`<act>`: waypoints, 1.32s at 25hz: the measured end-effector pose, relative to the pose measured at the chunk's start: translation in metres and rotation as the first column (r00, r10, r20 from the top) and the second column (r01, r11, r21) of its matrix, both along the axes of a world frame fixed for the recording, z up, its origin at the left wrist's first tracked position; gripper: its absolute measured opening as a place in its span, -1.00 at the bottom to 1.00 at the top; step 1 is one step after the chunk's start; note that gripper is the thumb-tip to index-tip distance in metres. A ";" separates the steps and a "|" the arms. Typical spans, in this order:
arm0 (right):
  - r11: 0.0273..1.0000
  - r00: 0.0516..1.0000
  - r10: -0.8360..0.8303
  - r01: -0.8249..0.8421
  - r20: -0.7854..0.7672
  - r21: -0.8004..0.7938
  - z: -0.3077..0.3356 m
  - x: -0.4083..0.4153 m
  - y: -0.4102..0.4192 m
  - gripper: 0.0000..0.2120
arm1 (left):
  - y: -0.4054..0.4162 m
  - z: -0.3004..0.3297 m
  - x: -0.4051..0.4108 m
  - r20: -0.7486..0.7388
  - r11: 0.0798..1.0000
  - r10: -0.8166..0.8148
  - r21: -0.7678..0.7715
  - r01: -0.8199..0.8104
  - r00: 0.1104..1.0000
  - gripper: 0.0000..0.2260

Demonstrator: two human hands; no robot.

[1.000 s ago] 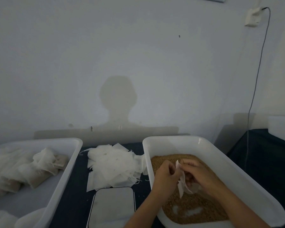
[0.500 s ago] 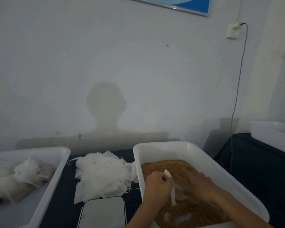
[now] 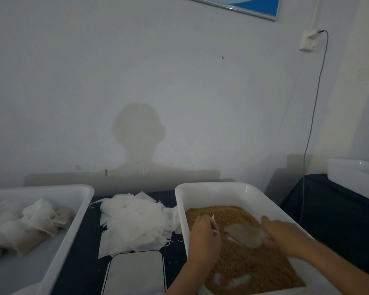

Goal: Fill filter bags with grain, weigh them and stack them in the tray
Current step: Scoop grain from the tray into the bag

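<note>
Both hands work inside the grain bin (image 3: pixel 232 188), a white tub on the dark surface (image 3: pixel 83 271). Left hand (image 3: pixel 202 237) is curled, its grip pinching the upper edge of a filter bag (image 3: pixel 213 220); only a small white corner shows above the fingers, and the rest of the bag is hidden behind the hand. Right hand (image 3: pixel 285 237) lies low over the grain (image 3: pixel 254 262), blurred; it seems to hold a translucent scoop (image 3: pixel 245 235), but the state of its grip cannot be told. Judged step: loading grain into the bag held open by the left hand. Handling notes: the bag is thin, limp fabric, very light when unfilled, likely to fold shut or slip; best held at the mouth edge, as now, with the pinch on one lip so the opening stays slack. Once filled it should sag and spill if tipped, so support from beneath seems advisable. Spare bags (image 3: pixel 134 222) lie in a loose pile between the two tubs, above the scale (image 3: pixel 135 273), whose platform carries nothing. Filled bags (image 3: pixel 30 226) lie in the tray (image 3: pixel 77 220) at left, heaped rather than neatly stacked.
</note>
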State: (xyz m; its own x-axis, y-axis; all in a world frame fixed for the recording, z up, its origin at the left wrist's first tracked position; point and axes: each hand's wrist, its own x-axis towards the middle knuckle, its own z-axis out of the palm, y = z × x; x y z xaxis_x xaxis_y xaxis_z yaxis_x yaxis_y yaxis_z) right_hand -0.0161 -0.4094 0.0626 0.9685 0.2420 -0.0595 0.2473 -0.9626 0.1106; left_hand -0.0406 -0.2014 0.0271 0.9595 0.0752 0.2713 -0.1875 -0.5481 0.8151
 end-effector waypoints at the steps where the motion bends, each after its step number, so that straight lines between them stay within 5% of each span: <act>1: 0.998 1.000 0.002 -0.001 0.021 -0.067 0.011 0.001 -0.008 -0.66 | 0.000 0.001 0.000 0.048 1.000 0.012 0.011 -0.012 0.999 -0.68; 5: 0.964 0.999 -0.030 0.017 -0.043 -0.265 0.042 0.007 -0.035 -0.82 | -0.001 0.002 -0.003 0.221 0.991 0.106 0.060 -0.122 0.970 -0.74; 8: 0.968 0.985 -0.028 -0.016 -0.168 -0.251 0.041 0.009 -0.035 -0.77 | 0.002 0.000 -0.005 0.186 0.990 0.139 -0.017 -0.138 0.973 -0.74; 13: 0.990 0.968 0.138 -0.140 -0.210 0.005 0.028 0.019 -0.018 -0.83 | 0.006 0.004 -0.005 0.064 0.969 0.152 -0.204 -0.136 0.986 -0.71; 20: 0.953 0.950 0.300 -0.296 -0.086 0.057 -0.009 0.042 0.025 -0.88 | 0.008 0.004 -0.003 0.038 0.943 0.198 -0.279 -0.180 0.979 -0.69; 26: 0.948 0.965 0.249 -0.225 -0.083 0.225 -0.048 0.041 0.033 -0.86 | 0.008 0.003 -0.003 0.050 0.940 0.172 -0.309 -0.148 0.984 -0.72; 33: 0.916 0.973 0.222 -0.185 -0.065 0.356 -0.014 0.022 -0.015 -0.91 | 0.011 0.006 0.010 -0.012 0.904 0.185 -0.391 -0.175 0.983 -0.83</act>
